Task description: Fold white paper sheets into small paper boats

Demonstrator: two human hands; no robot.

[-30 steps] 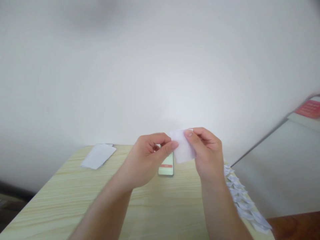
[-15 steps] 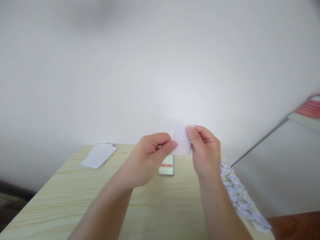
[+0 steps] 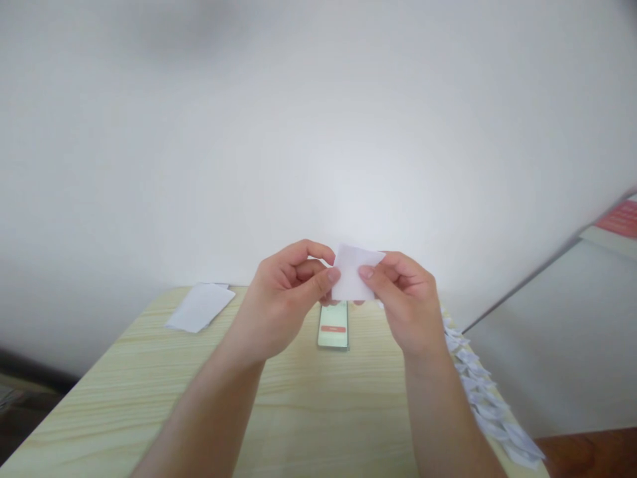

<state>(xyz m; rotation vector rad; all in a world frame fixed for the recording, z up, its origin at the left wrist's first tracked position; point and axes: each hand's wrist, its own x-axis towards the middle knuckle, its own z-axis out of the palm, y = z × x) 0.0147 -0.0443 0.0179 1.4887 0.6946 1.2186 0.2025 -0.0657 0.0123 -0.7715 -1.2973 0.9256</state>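
A small white piece of paper (image 3: pixel 350 282) is held up between both hands above the table. My left hand (image 3: pixel 288 292) pinches its left edge, thumb in front and the index finger raised and bent behind. With the thumb flat on the paper's face, my right hand (image 3: pixel 405 295) grips the right side. Fingertips show just under the lower edge; the rest of the fingers behind the paper are hidden. Below the paper, a phone (image 3: pixel 333 332) with a lit screen and a red bar lies on the table.
White paper sheets (image 3: pixel 202 307) lie at the back left of the wood-grain table (image 3: pixel 318 411). Several small folded white paper pieces (image 3: pixel 485 392) line its right edge. A white wall (image 3: pixel 318 133) stands directly behind. A pale panel (image 3: pixel 562 332) rises at the right.
The paper has tilted and now looks shorter and wider. My left index finger has lifted and spread from the thumb. My right thumb has slid lower and further onto the paper.
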